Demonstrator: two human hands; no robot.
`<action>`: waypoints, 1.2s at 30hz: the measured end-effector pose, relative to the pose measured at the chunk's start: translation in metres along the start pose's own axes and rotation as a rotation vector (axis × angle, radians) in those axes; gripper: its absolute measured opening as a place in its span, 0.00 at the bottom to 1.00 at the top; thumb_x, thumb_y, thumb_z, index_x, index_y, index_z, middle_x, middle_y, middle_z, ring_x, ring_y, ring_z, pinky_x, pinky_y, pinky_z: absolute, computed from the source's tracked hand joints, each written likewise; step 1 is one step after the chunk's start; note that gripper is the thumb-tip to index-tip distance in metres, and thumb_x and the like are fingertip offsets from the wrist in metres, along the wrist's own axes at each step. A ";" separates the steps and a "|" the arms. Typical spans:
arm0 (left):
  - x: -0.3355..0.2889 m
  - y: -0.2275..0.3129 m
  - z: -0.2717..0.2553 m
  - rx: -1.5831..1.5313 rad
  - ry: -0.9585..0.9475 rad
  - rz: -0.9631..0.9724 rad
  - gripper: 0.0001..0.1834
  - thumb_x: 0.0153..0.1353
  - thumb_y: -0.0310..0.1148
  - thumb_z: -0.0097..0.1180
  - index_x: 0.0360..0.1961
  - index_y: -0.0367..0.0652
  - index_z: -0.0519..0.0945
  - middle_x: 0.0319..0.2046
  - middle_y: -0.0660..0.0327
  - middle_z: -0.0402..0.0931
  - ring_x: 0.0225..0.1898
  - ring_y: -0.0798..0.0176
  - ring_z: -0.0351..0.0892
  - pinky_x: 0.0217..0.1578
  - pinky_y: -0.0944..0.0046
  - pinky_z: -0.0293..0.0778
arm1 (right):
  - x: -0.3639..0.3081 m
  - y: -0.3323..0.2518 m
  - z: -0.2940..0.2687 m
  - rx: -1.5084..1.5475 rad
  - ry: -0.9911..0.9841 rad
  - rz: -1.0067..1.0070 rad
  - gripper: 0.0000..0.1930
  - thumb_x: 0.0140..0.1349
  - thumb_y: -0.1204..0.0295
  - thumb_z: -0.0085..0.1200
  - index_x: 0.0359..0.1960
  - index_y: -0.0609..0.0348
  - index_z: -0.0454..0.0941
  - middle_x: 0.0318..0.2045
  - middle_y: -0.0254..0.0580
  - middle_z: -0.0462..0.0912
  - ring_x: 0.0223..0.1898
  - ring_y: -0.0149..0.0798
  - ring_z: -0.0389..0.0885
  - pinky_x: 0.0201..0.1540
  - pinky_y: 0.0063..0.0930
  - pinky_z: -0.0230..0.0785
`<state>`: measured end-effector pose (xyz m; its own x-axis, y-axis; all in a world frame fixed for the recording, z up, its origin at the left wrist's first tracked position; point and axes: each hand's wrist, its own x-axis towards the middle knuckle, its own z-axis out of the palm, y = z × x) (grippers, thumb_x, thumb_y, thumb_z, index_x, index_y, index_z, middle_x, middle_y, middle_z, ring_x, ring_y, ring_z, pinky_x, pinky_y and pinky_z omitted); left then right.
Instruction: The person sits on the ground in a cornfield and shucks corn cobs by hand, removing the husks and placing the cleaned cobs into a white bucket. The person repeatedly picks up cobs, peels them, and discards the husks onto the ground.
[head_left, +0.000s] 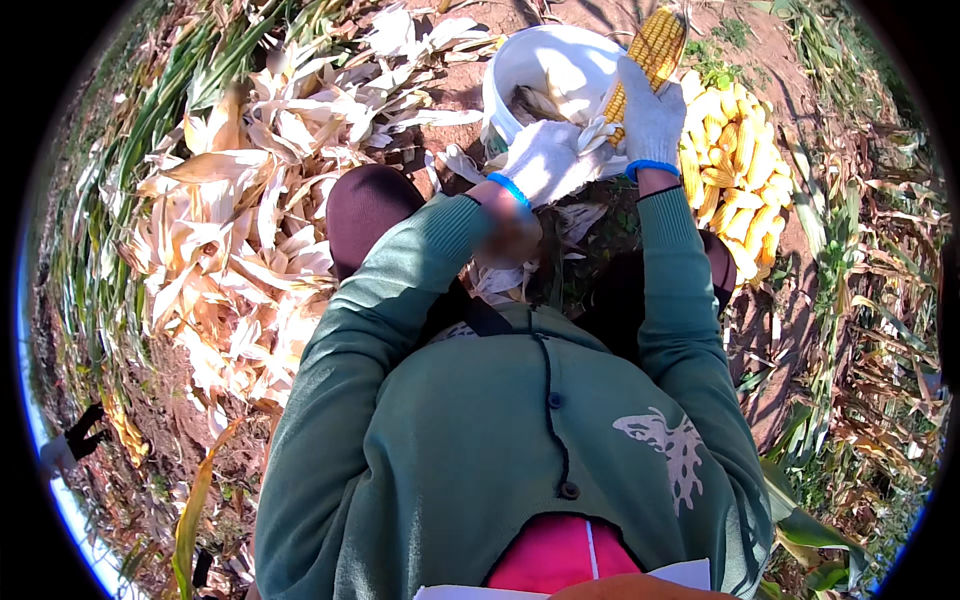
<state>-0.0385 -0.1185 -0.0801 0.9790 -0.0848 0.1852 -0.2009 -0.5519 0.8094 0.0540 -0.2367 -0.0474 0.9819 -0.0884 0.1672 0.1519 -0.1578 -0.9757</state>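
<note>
Firstly, landmark: one white bucket [595, 60], open-topped, with dry husk inside; all places below are given from it.

Item: dark-gloved hand [86, 432], apparently a co-worker's, far left of the bucket and nearer the wearer; grip cannot be told.

Item: husk heap [235, 210], pale and loose, spread over soil left of the bucket.

Item: green cardigan [470, 420], worn, on the bucket's near side; dark buttons and a pale animal-like print.

Item: left hand [545, 165], white glove, blue cuff, at the bucket's near rim. Fingers curled in beside the cob's lower end; whether they pinch husk cannot be told.

Item: corn cob [657, 45], yellow kernels largely bare, at the bucket's right edge, tilted with its upper end away to the right.

Item: right hand [652, 115], matching glove, just right of the bucket, wrapped around the cob.

Item: cob pile [735, 185], yellow, husked, right of the bucket.

Step, by judgement: finishing the husking of this cob. The next move seems to call for freeing the base of any husk, then releasing the cob onto the pile.

Brands, labels, writing: none legible.
</note>
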 end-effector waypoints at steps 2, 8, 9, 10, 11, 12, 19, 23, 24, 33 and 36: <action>0.001 -0.017 0.013 0.014 0.035 0.032 0.20 0.64 0.48 0.52 0.31 0.40 0.80 0.19 0.51 0.77 0.22 0.50 0.77 0.26 0.57 0.70 | -0.005 -0.009 0.002 0.039 0.007 0.018 0.18 0.56 0.64 0.64 0.36 0.69 0.78 0.29 0.39 0.82 0.27 0.28 0.77 0.29 0.25 0.70; -0.012 -0.007 0.004 -1.270 -0.220 -0.283 0.11 0.65 0.34 0.54 0.40 0.38 0.80 0.31 0.65 0.80 0.28 0.72 0.76 0.27 0.71 0.73 | 0.005 0.001 -0.005 0.063 -0.328 0.153 0.25 0.59 0.56 0.59 0.44 0.70 0.77 0.31 0.43 0.81 0.28 0.32 0.79 0.28 0.29 0.73; -0.015 -0.001 0.000 -1.444 -0.242 -0.292 0.12 0.65 0.34 0.54 0.43 0.37 0.79 0.34 0.64 0.80 0.30 0.72 0.77 0.28 0.72 0.74 | 0.009 0.002 -0.008 0.292 -0.384 0.347 0.27 0.60 0.54 0.57 0.48 0.68 0.74 0.33 0.44 0.81 0.28 0.35 0.80 0.29 0.30 0.75; -0.016 0.004 -0.006 -1.421 -0.215 -0.234 0.13 0.65 0.34 0.54 0.46 0.36 0.78 0.35 0.63 0.80 0.31 0.72 0.78 0.29 0.72 0.75 | 0.015 0.005 -0.013 0.521 -0.434 0.542 0.28 0.61 0.52 0.56 0.51 0.66 0.71 0.35 0.46 0.80 0.29 0.38 0.80 0.30 0.32 0.77; -0.011 -0.003 -0.004 -1.169 -0.234 -0.294 0.14 0.65 0.34 0.54 0.47 0.36 0.78 0.37 0.62 0.80 0.35 0.71 0.79 0.32 0.72 0.76 | 0.026 0.016 -0.018 0.631 -0.488 0.570 0.28 0.62 0.52 0.53 0.55 0.62 0.68 0.35 0.47 0.80 0.30 0.42 0.81 0.32 0.35 0.79; -0.008 -0.005 -0.004 -1.306 -0.282 -0.255 0.15 0.65 0.35 0.54 0.48 0.36 0.78 0.38 0.63 0.79 0.35 0.72 0.78 0.34 0.72 0.76 | 0.029 0.020 -0.018 0.688 -0.511 0.607 0.28 0.63 0.52 0.53 0.55 0.61 0.69 0.35 0.47 0.80 0.30 0.42 0.81 0.33 0.35 0.79; -0.016 -0.005 -0.024 -1.112 -0.165 -0.125 0.16 0.64 0.38 0.56 0.47 0.37 0.78 0.36 0.64 0.79 0.35 0.73 0.76 0.33 0.73 0.73 | 0.066 0.073 -0.047 0.872 -0.153 0.760 0.18 0.61 0.59 0.42 0.42 0.59 0.76 0.33 0.41 0.81 0.32 0.39 0.81 0.26 0.34 0.76; -0.012 -0.024 -0.035 -0.855 0.109 -0.299 0.20 0.62 0.39 0.58 0.50 0.36 0.74 0.40 0.61 0.77 0.41 0.69 0.77 0.40 0.70 0.77 | 0.058 0.042 -0.056 0.663 -0.132 0.539 0.17 0.63 0.61 0.40 0.37 0.60 0.76 0.32 0.44 0.81 0.32 0.42 0.82 0.30 0.36 0.78; -0.009 -0.017 -0.037 -0.964 0.104 -0.288 0.20 0.62 0.39 0.58 0.50 0.37 0.74 0.40 0.61 0.78 0.41 0.69 0.77 0.40 0.70 0.76 | 0.065 0.054 -0.058 0.751 -0.136 0.560 0.17 0.64 0.61 0.39 0.40 0.61 0.75 0.34 0.46 0.81 0.32 0.43 0.82 0.31 0.36 0.78; -0.002 -0.022 -0.020 -0.384 -0.243 -0.025 0.13 0.61 0.37 0.58 0.39 0.36 0.80 0.22 0.65 0.77 0.20 0.69 0.74 0.21 0.69 0.70 | 0.015 0.020 -0.021 0.800 -0.253 0.534 0.19 0.67 0.58 0.42 0.48 0.63 0.68 0.37 0.54 0.79 0.35 0.47 0.82 0.36 0.44 0.79; -0.005 -0.024 -0.017 -0.681 -0.299 -0.231 0.14 0.64 0.29 0.52 0.49 0.33 0.75 0.32 0.66 0.77 0.30 0.75 0.73 0.27 0.74 0.71 | 0.018 0.024 -0.023 0.780 -0.277 0.543 0.18 0.67 0.60 0.44 0.48 0.63 0.68 0.37 0.52 0.79 0.34 0.46 0.82 0.36 0.45 0.79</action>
<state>-0.0391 -0.0914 -0.0909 0.9465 -0.3037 -0.1093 0.1275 0.0406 0.9910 0.0727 -0.2643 -0.0646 0.9166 0.2921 -0.2729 -0.3933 0.5367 -0.7466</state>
